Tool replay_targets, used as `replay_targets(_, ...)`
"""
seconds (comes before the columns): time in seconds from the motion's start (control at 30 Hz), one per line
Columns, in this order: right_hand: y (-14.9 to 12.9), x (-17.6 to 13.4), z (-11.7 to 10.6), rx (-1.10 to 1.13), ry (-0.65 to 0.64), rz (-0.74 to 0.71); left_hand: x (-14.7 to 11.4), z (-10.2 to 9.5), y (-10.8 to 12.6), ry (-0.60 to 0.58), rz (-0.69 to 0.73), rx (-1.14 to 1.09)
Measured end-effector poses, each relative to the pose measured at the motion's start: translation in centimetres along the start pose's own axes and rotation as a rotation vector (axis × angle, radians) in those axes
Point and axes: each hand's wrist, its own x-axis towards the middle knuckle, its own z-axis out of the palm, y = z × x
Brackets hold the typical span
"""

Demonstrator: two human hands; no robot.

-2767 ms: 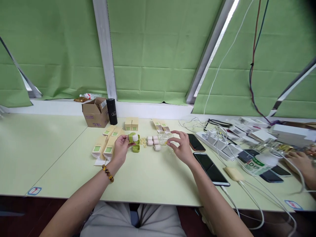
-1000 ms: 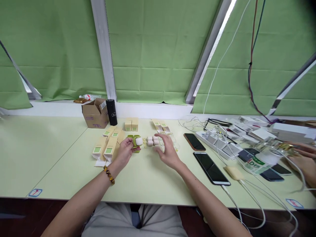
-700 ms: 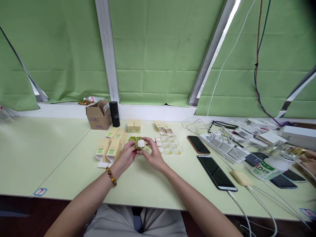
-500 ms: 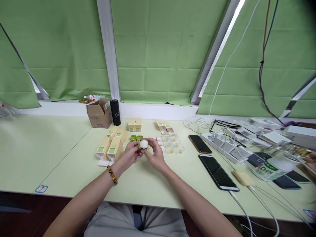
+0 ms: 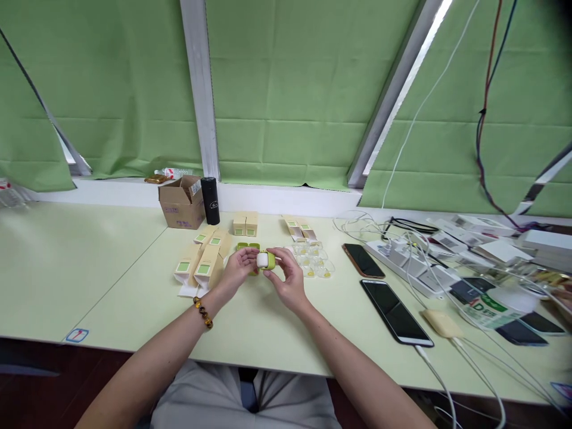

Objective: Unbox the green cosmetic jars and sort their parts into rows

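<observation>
My right hand (image 5: 288,285) pinches a small green case (image 5: 270,260) between thumb and fingers. A rounded white block (image 5: 263,260) sits in the case and faces left. My left hand (image 5: 238,269) is beside it, fingers loosely apart and fingertips at the white block's left edge; whether they touch I cannot tell. Behind the hands lie more green cases (image 5: 248,245), partly hidden. Clear plastic shells (image 5: 315,262) with yellow spots are to the right of my right hand. Several beige boxes (image 5: 210,262) with green labels lie left of my left hand.
Two more beige boxes (image 5: 245,224) stand at the back, with opened ones (image 5: 298,227) to their right. A cardboard box (image 5: 182,204) and black bottle (image 5: 210,201) are back left. Phones (image 5: 395,313), a power strip (image 5: 409,265), cables and a plastic bottle (image 5: 498,307) crowd the right.
The green case has turned so its white side faces left, and it has shifted slightly right. My left fingers have loosened from around it; my right hand keeps its hold.
</observation>
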Motion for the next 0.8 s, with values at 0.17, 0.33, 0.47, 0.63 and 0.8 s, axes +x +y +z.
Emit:
replay_targets(0.17, -0.3, 0.1, -0.4, -0.139, -0.016, -0.08, -0.5, 0.5, 0.2, -0.083, 0.047, -0.004)
replay_targets(0.33, 0.0, 0.2, -0.1, 0.055, -0.035, 0.027, -0.5, 0.5, -0.1, -0.083, 0.102, 0.035)
replay_targets(0.47, 0.5, 0.4, 0.2, 0.334, -0.008, 0.217, -0.7, 0.8, -0.4, -0.04, 0.126, 0.129)
replay_targets(0.63, 1.7, 0.8, 0.5, 0.457, 0.004, 0.36, -1.0, 1.2, -0.3, 0.045, 0.175, 0.272)
replay_targets(0.8, 2.6, 0.8, 0.5, 0.42, -0.005, 0.425, -1.0, 0.9, -0.3, 0.075, 0.19, 0.307)
